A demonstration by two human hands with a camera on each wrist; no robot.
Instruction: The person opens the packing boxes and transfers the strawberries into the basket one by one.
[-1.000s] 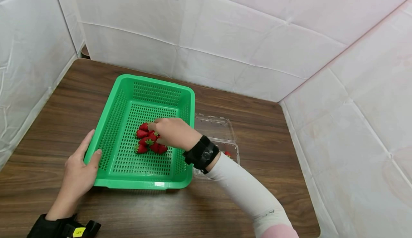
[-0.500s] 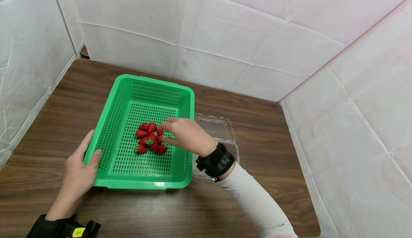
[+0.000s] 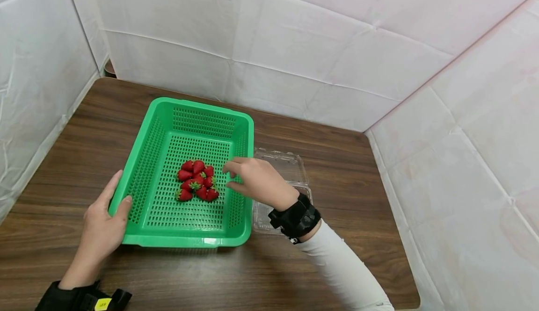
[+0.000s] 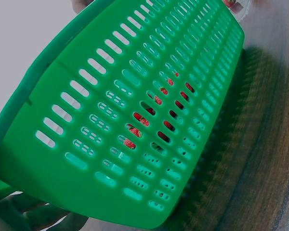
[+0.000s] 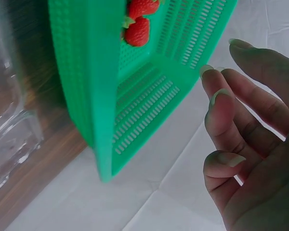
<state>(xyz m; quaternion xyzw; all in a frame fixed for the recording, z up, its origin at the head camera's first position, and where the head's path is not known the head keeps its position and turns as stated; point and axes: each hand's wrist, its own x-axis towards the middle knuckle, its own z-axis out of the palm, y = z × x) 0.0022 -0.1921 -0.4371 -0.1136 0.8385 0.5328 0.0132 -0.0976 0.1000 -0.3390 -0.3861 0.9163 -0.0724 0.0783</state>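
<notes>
A green perforated plastic basket [image 3: 185, 241] stands on the table with several red strawberries [image 3: 198, 180] bunched on its floor. My left hand [image 3: 101, 227] grips the basket's near left side, thumb over the rim; in the left wrist view its fingers [image 4: 33, 211] show partly beneath the green edge. Over the basket's right side hovers my right hand [image 3: 261, 180], fingers loosely bent. Nothing sits between those fingers in the right wrist view. A clear plastic clamshell box [image 3: 263, 217] lies right of the basket, lid spread back, partly hidden by the right forearm and basket.
A dark wood-grain table [image 3: 358, 198] carries everything. White sheeting [image 3: 278, 77] rises behind it and along both sides. In the left wrist view, a bit of red strawberry [image 4: 229, 2] shows at the clear box.
My right hand has drawn back rightward from the strawberries toward the basket's right rim, uncovering the right of the bunch. The left hand and basket stay in place.
</notes>
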